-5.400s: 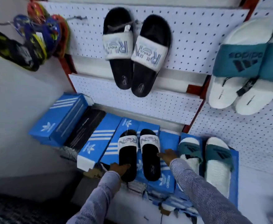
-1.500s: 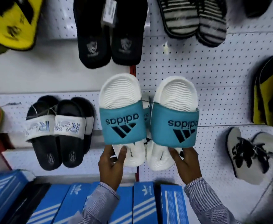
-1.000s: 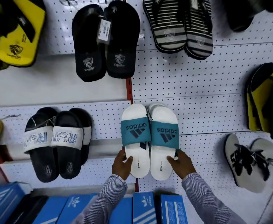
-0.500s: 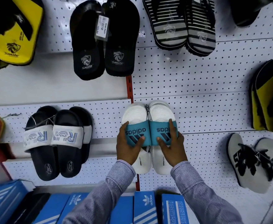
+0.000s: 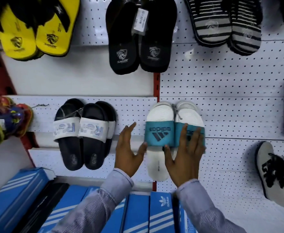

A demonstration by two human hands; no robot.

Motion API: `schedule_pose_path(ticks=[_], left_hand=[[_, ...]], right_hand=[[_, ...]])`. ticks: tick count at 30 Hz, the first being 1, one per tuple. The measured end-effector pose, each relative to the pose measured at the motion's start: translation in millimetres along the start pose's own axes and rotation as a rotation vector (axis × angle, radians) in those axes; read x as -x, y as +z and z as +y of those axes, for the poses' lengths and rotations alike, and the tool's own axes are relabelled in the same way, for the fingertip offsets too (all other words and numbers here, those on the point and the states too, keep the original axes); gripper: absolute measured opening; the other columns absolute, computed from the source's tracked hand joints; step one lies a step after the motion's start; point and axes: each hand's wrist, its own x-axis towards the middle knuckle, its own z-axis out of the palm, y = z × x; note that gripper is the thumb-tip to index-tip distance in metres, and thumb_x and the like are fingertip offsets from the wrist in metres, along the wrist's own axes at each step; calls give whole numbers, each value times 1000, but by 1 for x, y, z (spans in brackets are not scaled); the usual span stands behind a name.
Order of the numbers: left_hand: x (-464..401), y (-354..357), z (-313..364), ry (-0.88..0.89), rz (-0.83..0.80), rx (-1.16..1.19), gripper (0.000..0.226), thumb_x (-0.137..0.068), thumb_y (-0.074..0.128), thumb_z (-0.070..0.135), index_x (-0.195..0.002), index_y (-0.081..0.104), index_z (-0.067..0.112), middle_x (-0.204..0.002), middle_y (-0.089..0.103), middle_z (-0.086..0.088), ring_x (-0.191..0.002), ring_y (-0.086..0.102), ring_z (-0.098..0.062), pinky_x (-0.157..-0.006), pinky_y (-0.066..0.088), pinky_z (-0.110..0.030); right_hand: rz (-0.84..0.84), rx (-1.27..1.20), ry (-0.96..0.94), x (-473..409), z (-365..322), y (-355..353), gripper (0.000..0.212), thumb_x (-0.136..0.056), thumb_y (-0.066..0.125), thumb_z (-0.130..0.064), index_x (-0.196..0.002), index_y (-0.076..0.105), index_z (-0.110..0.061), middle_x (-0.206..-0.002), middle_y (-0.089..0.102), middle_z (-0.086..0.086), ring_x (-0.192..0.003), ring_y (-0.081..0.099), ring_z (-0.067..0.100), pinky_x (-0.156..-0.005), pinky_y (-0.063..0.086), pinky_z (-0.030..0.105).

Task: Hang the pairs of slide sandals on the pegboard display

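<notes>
Pegboard (image 5: 221, 78) hung with both pairs: white-and-teal slides (image 5: 159, 137) just right of the red upright (image 5: 156, 84), black-and-white slides (image 5: 80, 132) left of it, left hand (image 5: 129, 152) spread off, right hand (image 5: 185, 153) flat on the teal strap, fingers (image 5: 183, 133) open — likely only steadying left.

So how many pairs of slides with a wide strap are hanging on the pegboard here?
2. The black pair with white straps hangs left of the red post; the white pair with teal straps hangs just right of it, under the right hand. Others may lie outside the frame.
</notes>
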Motion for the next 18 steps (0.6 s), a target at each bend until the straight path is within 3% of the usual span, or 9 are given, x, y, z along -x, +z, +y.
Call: schedule_pose_path(ticks=[4,6,9,11,14,18], left_hand=[[6,-74,-38,-92,311,-67,54,-78,68,26,-127,50,11,-127,54,-9,-118,51,-27,-105,43,-40],[1,-106,-62,-240,379,-109,67,-73,64,39,-131,46,12,-129,52,-14,-122,48,-31,-107,40,-39],[-15,-139,-92,-350,318,-167,82,-67,56,50,-138,41,11,-133,52,-20,-126,47,-35,-106,42,-46],[-26,-152,-107,-355,202,-240,84,-67,52,54,-138,44,10,-134,52,-20,-126,47,-37,-106,43,-46],[-30,-160,-118,-410,69,-306,76,-70,54,52,-137,47,17,-143,44,-21,-134,41,-37,-111,40,-46],[-30,-165,-131,-407,-31,-380,71,-77,62,42,-143,38,28,-155,30,-14,-141,32,-34,-112,37,-51]], right_hand=[[200,-242,-176,28,-50,15,61,-77,62,-22,-135,46,-17,-147,39,11,-136,33,30,-113,32,47],[51,-374,-282,34,-78,35,47,-80,60,-19,-127,55,-21,-140,47,3,-131,40,21,-109,38,39],[-306,-421,-390,39,-124,79,48,-86,54,-31,-134,47,-31,-149,36,-5,-137,33,12,-110,35,26],[-447,-383,-426,38,-149,111,56,-87,52,-37,-141,37,-32,-156,24,-4,-142,25,15,-114,30,27],[-533,-307,-392,34,-169,143,61,-87,53,-35,-144,32,-29,-160,12,-1,-143,22,19,-116,31,35],[-500,-237,-362,38,-174,156,63,-83,56,-27,-142,34,-26,-158,13,0,-141,26,21,-113,35,33]])
